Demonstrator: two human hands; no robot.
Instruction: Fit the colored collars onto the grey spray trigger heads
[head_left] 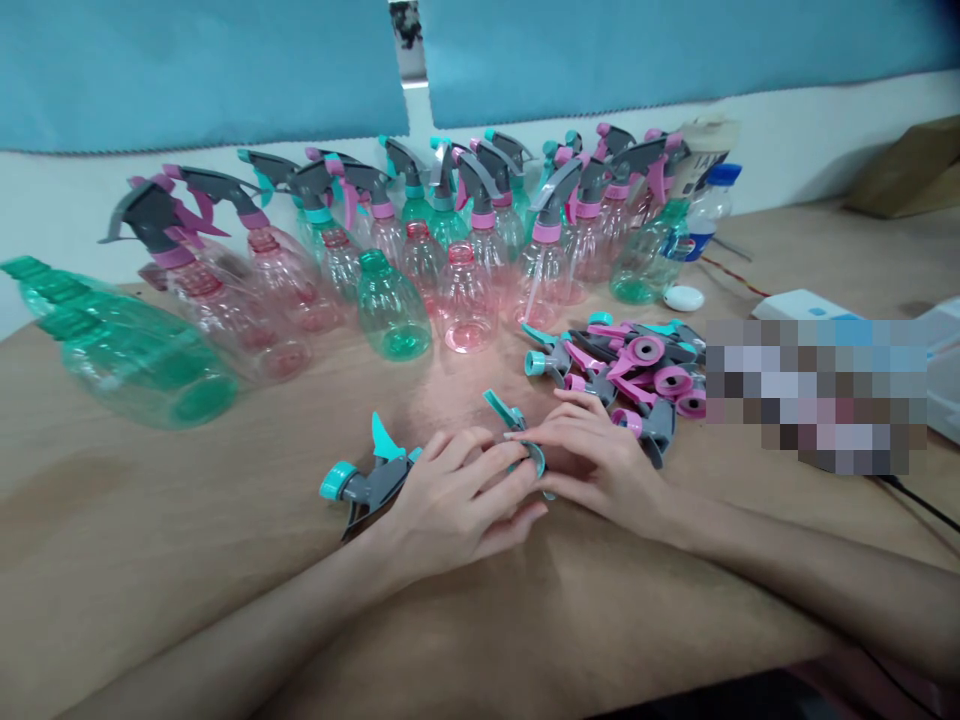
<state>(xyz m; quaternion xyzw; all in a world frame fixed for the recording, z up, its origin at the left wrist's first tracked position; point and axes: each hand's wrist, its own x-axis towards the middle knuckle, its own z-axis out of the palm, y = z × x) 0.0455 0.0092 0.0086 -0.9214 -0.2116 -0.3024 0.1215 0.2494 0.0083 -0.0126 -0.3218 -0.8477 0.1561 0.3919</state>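
Close together over the front middle of the table, my left hand (469, 490) and my right hand (611, 465) both grip one teal and grey spray trigger head (534, 458). My fingers cover much of it. Under and beside my left wrist lies another teal and grey trigger head (375, 480) on the tabletop. Just beyond my right hand is a pile of pink, teal and grey trigger heads (637, 365). Ahead of my hands stand an open green bottle (392, 310) and an open pink bottle (466, 305), both without heads.
Several spray bottles with heads fitted (544, 255) stand along the back wall. Green bottles (135, 360) are tilted at the left. At the right are a blue-capped drink bottle (709, 215), a small white case (683, 297), a white box (799, 308) and a blurred-out patch.
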